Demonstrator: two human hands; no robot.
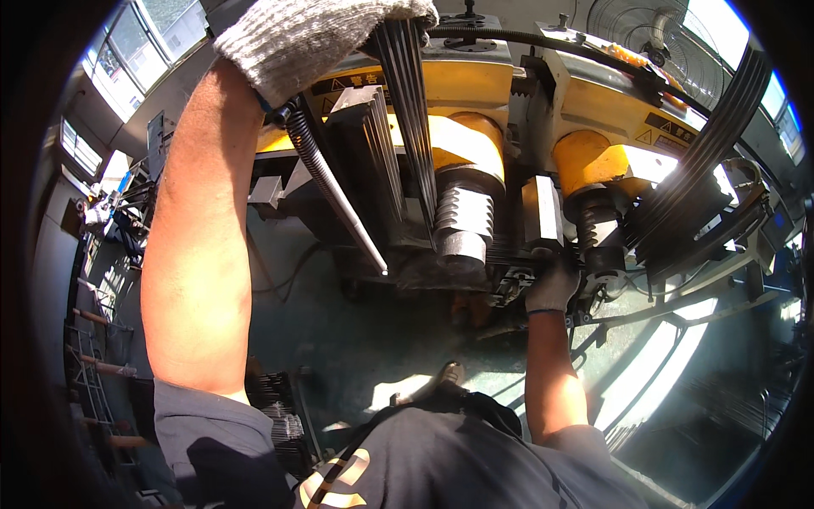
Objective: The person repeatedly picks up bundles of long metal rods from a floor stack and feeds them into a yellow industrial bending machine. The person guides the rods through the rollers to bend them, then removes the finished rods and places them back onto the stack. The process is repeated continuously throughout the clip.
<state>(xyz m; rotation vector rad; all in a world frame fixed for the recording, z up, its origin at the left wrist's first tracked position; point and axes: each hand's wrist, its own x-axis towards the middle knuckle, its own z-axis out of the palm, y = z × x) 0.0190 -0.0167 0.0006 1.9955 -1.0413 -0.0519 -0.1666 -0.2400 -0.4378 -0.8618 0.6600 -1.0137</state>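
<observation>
My left hand [305, 38], in a grey knitted work glove, is raised at the top of the view and closed around a bundle of long dark metal rods [407, 102] that slope down into a yellow machine [458, 127]. My right hand [553, 287], also gloved, reaches low into the machine and rests against dark parts beside a ribbed steel roller [462, 216]; whether it grips anything is hidden. A second ribbed roller [600, 229] sits to the right under another yellow housing.
A second bundle of dark rods [708, 144] leans at the right. A threaded rod [326, 178] slants down at the left. A fan [644, 34] stands behind the machine. My shoe [445, 376] stands on the dark floor. Racks [93, 373] line the left.
</observation>
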